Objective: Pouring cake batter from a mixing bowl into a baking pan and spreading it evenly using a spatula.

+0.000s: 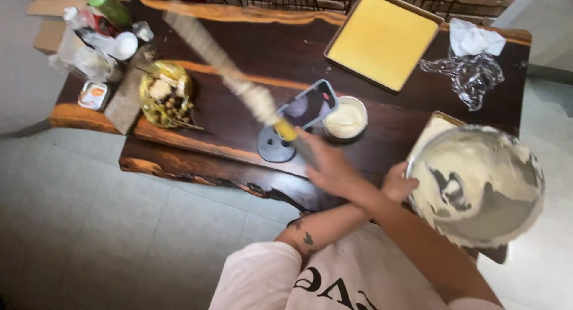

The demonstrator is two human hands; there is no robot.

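My arms are crossed over a dark wooden table (250, 53). My right hand (328, 165) grips the yellow handle of a long icing spatula (239, 77), whose cream-smeared blade points up and left and is blurred. My left hand (399, 182), on a tattooed forearm, holds the rim of a large metal mixing bowl (477, 187), which is tilted and streaked with leftover cream. Under the bowl's far edge shows the corner of a tray (434, 130) spread with cream.
A baking tray with a yellow sponge sheet (382, 38) lies at the back. A phone on a round-based stand (307, 104) and a small bowl of cream (345, 119) sit mid-table. Crumpled plastic wrap (471, 74), a glass bowl of dried flowers (166, 92) and bottles (101, 23) occupy the ends.
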